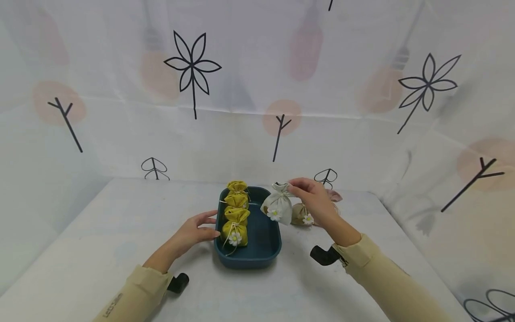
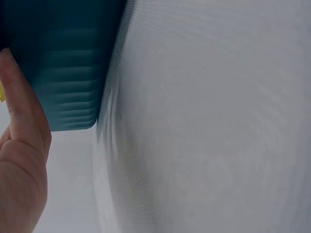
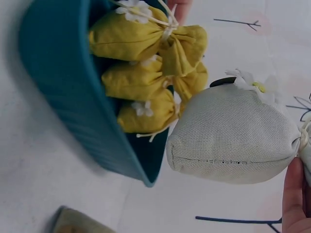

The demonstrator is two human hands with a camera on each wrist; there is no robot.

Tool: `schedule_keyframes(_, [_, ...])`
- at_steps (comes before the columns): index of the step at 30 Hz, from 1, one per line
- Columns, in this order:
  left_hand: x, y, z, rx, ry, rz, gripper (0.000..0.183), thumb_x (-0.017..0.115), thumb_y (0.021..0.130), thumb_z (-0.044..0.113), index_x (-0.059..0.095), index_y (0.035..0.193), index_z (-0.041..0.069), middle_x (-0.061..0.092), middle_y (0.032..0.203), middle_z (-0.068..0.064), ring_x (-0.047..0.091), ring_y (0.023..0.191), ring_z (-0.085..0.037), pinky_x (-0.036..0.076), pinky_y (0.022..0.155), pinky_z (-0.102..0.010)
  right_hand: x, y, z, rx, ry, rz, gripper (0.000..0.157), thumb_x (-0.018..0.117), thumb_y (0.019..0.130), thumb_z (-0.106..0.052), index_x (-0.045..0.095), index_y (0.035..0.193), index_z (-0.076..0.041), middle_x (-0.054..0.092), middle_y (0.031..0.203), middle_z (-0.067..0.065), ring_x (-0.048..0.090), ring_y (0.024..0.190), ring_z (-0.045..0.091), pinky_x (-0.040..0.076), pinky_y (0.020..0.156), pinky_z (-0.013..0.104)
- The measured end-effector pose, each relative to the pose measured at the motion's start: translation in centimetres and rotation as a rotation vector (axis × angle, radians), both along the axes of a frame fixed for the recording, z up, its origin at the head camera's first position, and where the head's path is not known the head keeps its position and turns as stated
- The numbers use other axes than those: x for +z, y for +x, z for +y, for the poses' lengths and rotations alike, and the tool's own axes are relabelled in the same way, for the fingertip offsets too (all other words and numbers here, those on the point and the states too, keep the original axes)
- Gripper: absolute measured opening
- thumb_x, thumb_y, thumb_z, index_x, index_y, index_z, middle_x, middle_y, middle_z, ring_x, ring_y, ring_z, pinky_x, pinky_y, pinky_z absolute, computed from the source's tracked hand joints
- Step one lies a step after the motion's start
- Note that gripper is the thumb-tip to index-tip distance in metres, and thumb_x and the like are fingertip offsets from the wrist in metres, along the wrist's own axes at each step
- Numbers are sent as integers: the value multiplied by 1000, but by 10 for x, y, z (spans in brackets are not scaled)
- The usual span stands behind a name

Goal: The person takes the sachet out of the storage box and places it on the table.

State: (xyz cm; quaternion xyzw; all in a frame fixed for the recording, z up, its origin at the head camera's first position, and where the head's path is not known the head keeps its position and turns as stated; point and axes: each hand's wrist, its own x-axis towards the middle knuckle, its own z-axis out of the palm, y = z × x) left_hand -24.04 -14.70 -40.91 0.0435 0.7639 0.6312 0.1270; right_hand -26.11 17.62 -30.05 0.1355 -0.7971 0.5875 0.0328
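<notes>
My right hand (image 1: 318, 203) pinches a light grey drawstring pouch (image 1: 283, 204) by its gathered neck. The pouch hangs over the right rim of a dark teal bin (image 1: 251, 263), its white flower facing out. In the right wrist view the grey pouch (image 3: 233, 136) overlaps the bin's opening edge. Yellow drawstring pouches (image 3: 131, 36) stand in a row along the bin's left side, each with a white flower and cord. At the bin's left wall, my left hand (image 1: 195, 231) rests its extended fingers and thumb; the left wrist view shows the ribbed wall (image 2: 73, 82) beside the thumb.
Right of the bin, behind my right hand, sit a brown pouch (image 1: 299, 214) with a white flower and a partly hidden pink pouch (image 1: 335, 196). A white cloth covers the table (image 1: 161, 197); a printed curtain (image 1: 241, 134) hangs behind it.
</notes>
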Motion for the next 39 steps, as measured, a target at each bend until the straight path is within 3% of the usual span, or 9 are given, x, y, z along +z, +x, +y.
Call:
schedule_keyframes(12, [0,-2,0,20,-9,-10,70,75,80,17,41,141,16,49,128,-13,59,100,-21,51,83,-37,-28,16,35,23,16,12,26,56,94,-12,57,109,10,59,96,5,52,85,12,46,71,19])
schedule_keyframes(21, [1,-1,-1,19,-8,-9,70,75,80,17,41,141,15,48,129,-14,59,101,-22,51,84,-37,-46,22,56,-31,18,8,28,57,93,-13,56,109,11,61,92,1,55,85,7,48,75,20])
schedule_keyframes(25, [2,0,0,16,-10,-9,70,75,79,17,41,141,15,49,128,-13,59,100,-21,51,84,-37,-53,21,63,-30,45,17,26,57,93,-12,56,108,10,60,93,2,54,85,6,49,76,23])
schedule_keyframes(33, [2,0,1,18,-8,-13,72,76,78,19,42,140,15,49,128,-13,59,100,-21,51,83,-37,-66,11,76,-29,100,38,23,57,93,-9,56,107,9,59,94,1,53,84,3,46,73,17])
schedule_keyframes(39, [1,-1,1,16,-4,-10,73,77,77,18,42,141,15,49,127,-13,59,100,-22,52,82,-37,-75,1,83,-33,116,22,23,56,93,-7,57,108,10,60,97,8,54,85,3,47,74,18])
